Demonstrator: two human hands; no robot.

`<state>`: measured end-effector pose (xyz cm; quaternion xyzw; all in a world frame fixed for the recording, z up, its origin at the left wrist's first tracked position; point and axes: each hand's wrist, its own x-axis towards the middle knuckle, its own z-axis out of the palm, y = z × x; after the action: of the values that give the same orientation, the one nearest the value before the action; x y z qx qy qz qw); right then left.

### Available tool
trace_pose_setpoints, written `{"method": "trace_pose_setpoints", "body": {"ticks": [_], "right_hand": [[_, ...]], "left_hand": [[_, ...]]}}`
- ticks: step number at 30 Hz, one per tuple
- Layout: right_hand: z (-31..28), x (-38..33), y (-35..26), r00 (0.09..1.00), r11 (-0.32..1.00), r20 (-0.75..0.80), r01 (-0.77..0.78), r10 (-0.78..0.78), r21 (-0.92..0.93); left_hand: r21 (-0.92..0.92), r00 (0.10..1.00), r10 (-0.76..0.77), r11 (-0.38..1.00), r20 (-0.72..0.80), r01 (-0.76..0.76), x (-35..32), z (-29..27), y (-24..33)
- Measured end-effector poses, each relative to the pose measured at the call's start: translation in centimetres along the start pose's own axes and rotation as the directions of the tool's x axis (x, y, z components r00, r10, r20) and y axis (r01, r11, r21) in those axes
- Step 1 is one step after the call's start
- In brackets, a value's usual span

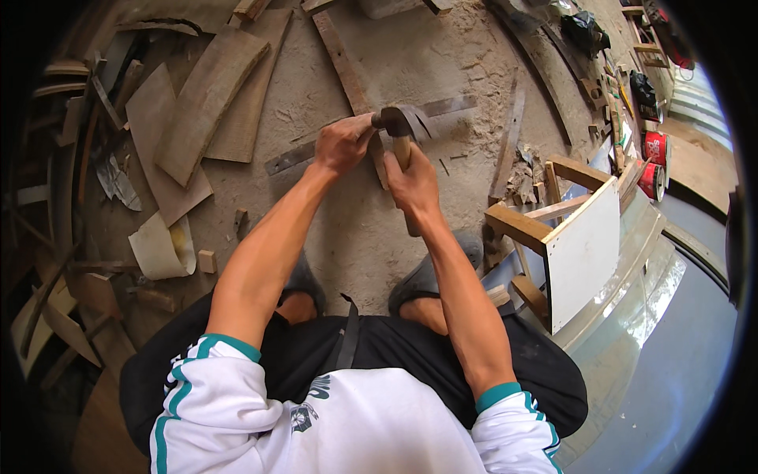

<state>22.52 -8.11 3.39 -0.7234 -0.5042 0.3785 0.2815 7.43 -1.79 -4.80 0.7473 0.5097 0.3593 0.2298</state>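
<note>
Gripping a hammer (403, 150), both hands work amid wood offcuts (201, 103).

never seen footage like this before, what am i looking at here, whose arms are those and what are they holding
There is no machine here. The single picture comes from a wide fisheye camera worn on a person's head, looking down, so straight edges bend near the rim. The two bare forearms coming up from the bottom are that person's own, with white sleeves pushed up.

The right hand grips the wooden handle of a hammer, whose dark head sits just above the fingers. The left hand is closed around something small beside the hammer head; what it is cannot be made out.

Below them is a dusty floor covered in sawdust, with a long metal strip lying across it, curved wood offcuts to the left, and a small wooden frame with a white panel to the right. The person's grey shoes show between the arms.
</note>
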Motion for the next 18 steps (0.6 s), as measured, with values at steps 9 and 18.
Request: {"method": "trace_pose_setpoints", "body": {"ticks": [9,18], "right_hand": [[0.5,0.2,-0.8,0.998,0.995,-0.002,-0.067,0.067,0.075],[-0.3,-0.4,1.5,0.982,0.969,0.02,-0.19,0.189,0.159]], "left_hand": [[-0.013,0.999,0.007,1.0,0.035,-0.006,-0.3,-0.3,-0.5],[0.262,0.939,-0.046,0.964,0.34,-0.048,1.0,-5.3,-0.2]]}}
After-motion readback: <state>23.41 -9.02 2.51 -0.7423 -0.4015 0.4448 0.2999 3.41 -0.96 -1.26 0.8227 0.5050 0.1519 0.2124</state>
